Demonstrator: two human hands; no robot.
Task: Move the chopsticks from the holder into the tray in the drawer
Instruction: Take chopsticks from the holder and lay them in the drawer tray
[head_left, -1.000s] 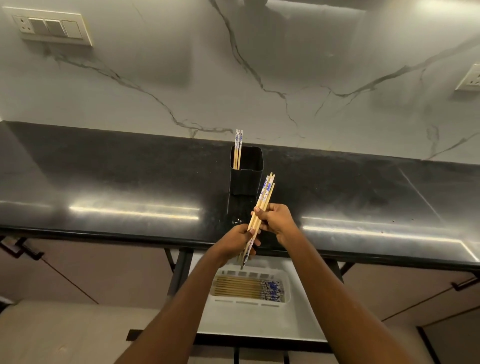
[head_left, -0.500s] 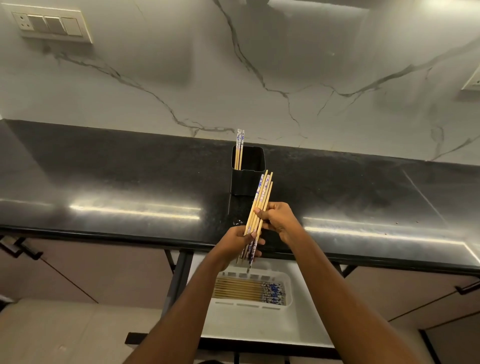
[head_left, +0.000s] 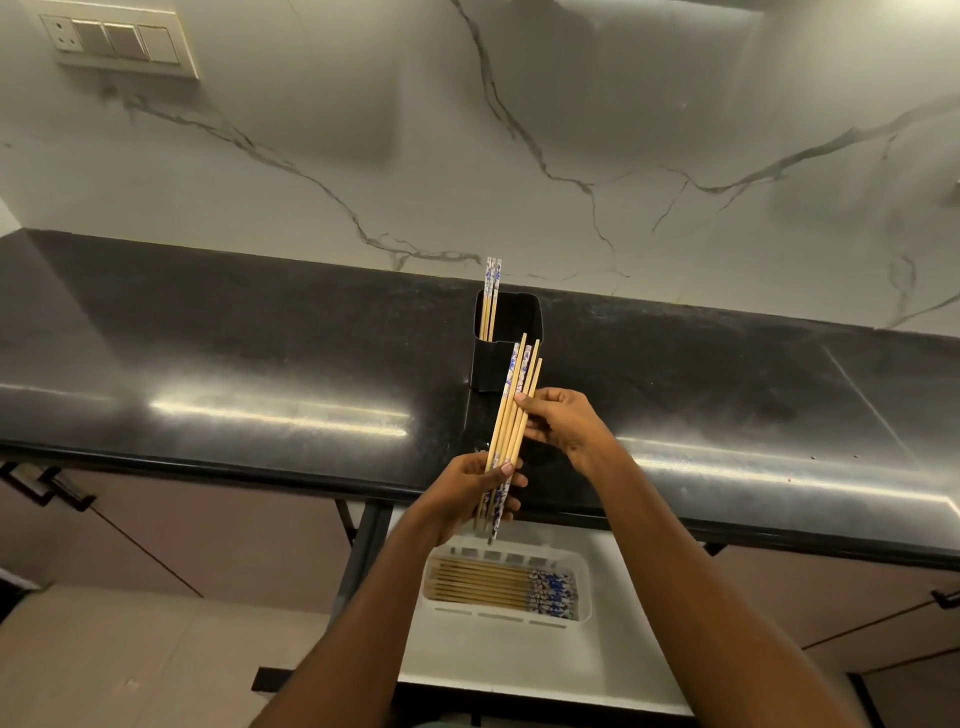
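A bundle of several wooden chopsticks with blue-and-white patterned ends is held steeply tilted over the counter's front edge. My left hand grips its lower end and my right hand pinches its middle. Behind them a black square holder stands on the counter with two or three chopsticks upright in its left corner. Below, a white tray sits in the open drawer and holds several chopsticks lying flat, patterned ends to the right.
The black glossy counter runs across the view in front of a marble-patterned wall. A switch plate is on the wall at top left. Cabinet fronts with dark handles flank the drawer.
Both hands have kept hold of the bundle and shifted it slightly up and toward the holder; the sticks look more evenly gathered. The camera view has tilted a little.
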